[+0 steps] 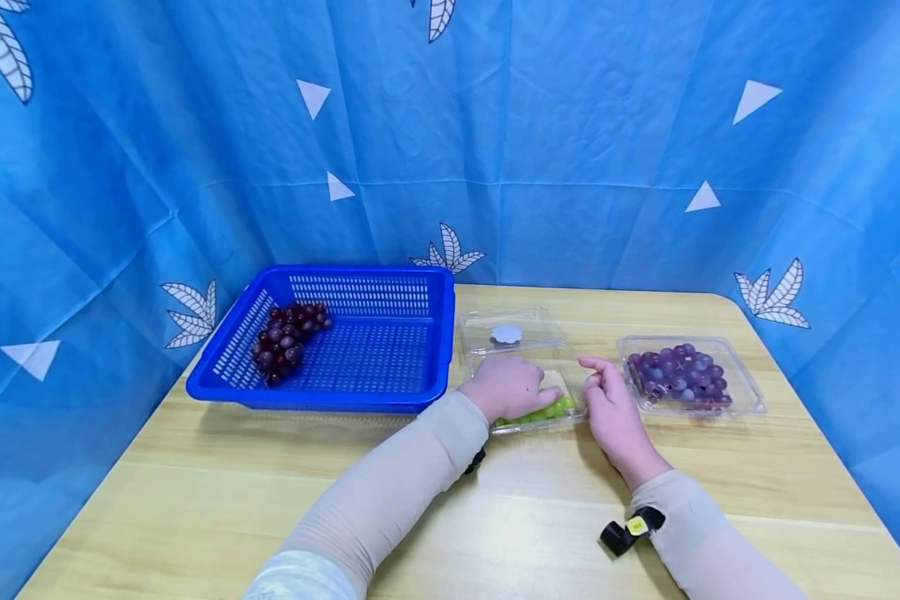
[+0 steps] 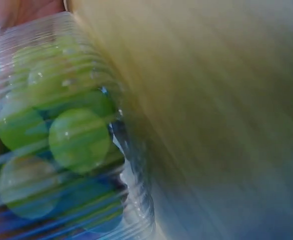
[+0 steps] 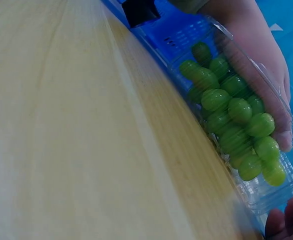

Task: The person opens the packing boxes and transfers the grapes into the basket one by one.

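Observation:
A clear plastic clamshell box (image 1: pixel 537 427) holds green grapes (image 3: pixel 239 110) and lies on the table with its lid (image 1: pixel 525 325) folded back. Over the box is my left hand (image 1: pixel 508 387), its thumb stretched to the right above the grapes. Its other fingers are mostly hidden. At the box's right side my right hand (image 1: pixel 617 421) has its index finger extended and its fingertips close against the wall; firm contact cannot be told. In the left wrist view, green grapes (image 2: pixel 79 140) show blurred through the ribbed wall.
A blue plastic basket (image 1: pixel 438 367) stands at the left with a bunch of dark red grapes (image 1: pixel 288 337) inside. Right of my right hand lies another clear box (image 1: pixel 750 400) with purple grapes (image 1: pixel 678 375). A blue curtain (image 1: pixel 570 167) hangs behind the wooden table (image 1: pixel 510 533).

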`<action>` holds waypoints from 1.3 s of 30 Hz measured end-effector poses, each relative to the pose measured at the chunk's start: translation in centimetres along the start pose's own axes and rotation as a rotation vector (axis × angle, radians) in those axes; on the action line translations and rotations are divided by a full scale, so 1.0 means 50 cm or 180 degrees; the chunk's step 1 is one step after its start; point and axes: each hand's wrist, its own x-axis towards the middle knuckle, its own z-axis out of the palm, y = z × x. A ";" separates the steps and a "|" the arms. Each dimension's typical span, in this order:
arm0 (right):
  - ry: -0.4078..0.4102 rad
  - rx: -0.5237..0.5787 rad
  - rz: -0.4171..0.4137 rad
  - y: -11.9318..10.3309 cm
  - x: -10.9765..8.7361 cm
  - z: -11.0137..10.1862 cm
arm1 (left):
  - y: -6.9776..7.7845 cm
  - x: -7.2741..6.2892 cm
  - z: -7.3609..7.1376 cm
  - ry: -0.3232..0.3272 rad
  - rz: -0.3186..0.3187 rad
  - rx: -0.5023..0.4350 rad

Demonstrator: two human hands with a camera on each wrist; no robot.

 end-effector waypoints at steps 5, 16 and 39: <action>0.0074 -0.0076 0.0008 -0.006 -0.003 0.002 | -0.001 -0.001 -0.012 0.0027 -0.0037 -0.0086; 0.0087 -0.0069 0.0023 -0.019 -0.006 0.003 | -0.008 -0.010 -0.051 -0.0666 0.0098 -0.1155; 0.0191 -0.0196 0.0118 -0.013 -0.004 0.005 | 0.007 0.010 -0.023 0.0025 -0.0235 -0.0189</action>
